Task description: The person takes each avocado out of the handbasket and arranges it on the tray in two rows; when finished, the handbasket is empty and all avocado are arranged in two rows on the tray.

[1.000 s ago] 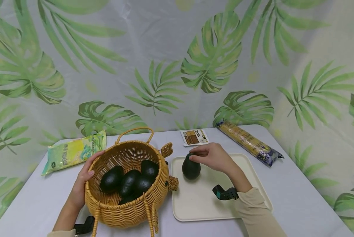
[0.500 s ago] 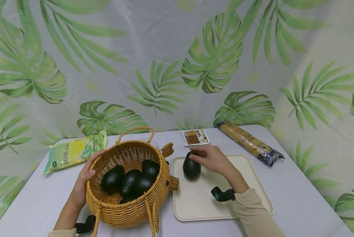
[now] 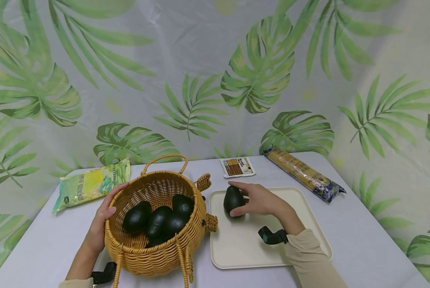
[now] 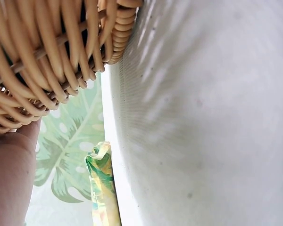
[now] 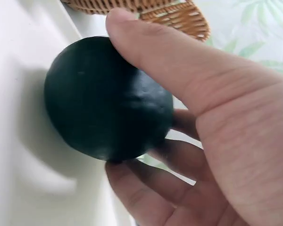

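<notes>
In the head view my left hand grips the left rim of a pig-shaped wicker basket, tilted so that its mouth faces me. Several dark green avocados lie inside it. Right of the basket, my right hand holds another avocado over the left part of a cream tray. Its thumb is on the near side and the fingers curl round the back, as the right wrist view shows around the avocado. The left wrist view shows the basket's woven wall close up.
A green and yellow packet lies behind the basket at the left. Behind the tray is a small white and brown packet. A long pack that looks like noodles lies at the back right. A leaf-print curtain hangs behind the table.
My right hand has shifted from pinching the avocado's top to gripping round its side, and the avocado leans slightly. My left hand and the basket have stayed in place.
</notes>
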`<state>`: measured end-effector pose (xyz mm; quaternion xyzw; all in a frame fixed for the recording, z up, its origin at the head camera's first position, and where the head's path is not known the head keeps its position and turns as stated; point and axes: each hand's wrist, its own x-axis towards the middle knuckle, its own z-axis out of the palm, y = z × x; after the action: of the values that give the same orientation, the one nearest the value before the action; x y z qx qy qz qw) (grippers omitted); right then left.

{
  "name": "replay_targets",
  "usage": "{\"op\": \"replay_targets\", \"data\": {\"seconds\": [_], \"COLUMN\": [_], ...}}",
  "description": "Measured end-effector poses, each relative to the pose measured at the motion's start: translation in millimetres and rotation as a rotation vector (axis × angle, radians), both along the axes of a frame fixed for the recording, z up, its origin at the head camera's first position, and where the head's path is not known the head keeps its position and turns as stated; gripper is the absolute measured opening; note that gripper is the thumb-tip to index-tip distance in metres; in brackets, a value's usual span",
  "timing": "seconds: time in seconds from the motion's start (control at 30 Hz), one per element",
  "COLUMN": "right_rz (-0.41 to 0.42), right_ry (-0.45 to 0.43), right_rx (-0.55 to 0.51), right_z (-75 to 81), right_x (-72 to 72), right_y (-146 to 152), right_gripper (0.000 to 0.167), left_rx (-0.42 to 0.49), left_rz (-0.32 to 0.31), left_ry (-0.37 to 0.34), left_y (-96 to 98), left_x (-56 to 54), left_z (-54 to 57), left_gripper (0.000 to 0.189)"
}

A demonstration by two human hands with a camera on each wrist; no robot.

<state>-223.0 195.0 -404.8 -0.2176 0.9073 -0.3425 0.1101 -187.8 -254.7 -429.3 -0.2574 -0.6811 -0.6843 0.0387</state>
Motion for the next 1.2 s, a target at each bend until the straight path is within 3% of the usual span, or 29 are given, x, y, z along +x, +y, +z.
{"op": "replay_targets", "data": {"seconds": [0.13,0.4,0.87,1.2], "right_rz": [0.005,-0.062,0.002,-0.059], "right_ry": [-0.009,-0.042,0.001,0.023], "right_rx": [-0.007,-0.043,0.089,0.023], "right_z": [-4.1,-14.7,-0.3,-8.9], "right_x": [-0.6,-2.0,-0.8,-2.3], "right_y": [-5.0,-9.0,4.9,-11.2], "right_gripper": [0.094,0.088,0.096,0.081], "left_rx": [0.002,0.01,-0.003,-0.006], "left_rz": [0.017,0.005,0.024,-0.022], "left_ry": [-0.013,0.0,-0.013,0.012], "left_y": [0.6,0.5,0.7,-1.8], "left_x": [1.0,1.0,0.9,-1.2], "left_z": [-0.5,-1.7,0.3,-1.4], "left_gripper": [0.06,0.06,0.059,0.06]}}
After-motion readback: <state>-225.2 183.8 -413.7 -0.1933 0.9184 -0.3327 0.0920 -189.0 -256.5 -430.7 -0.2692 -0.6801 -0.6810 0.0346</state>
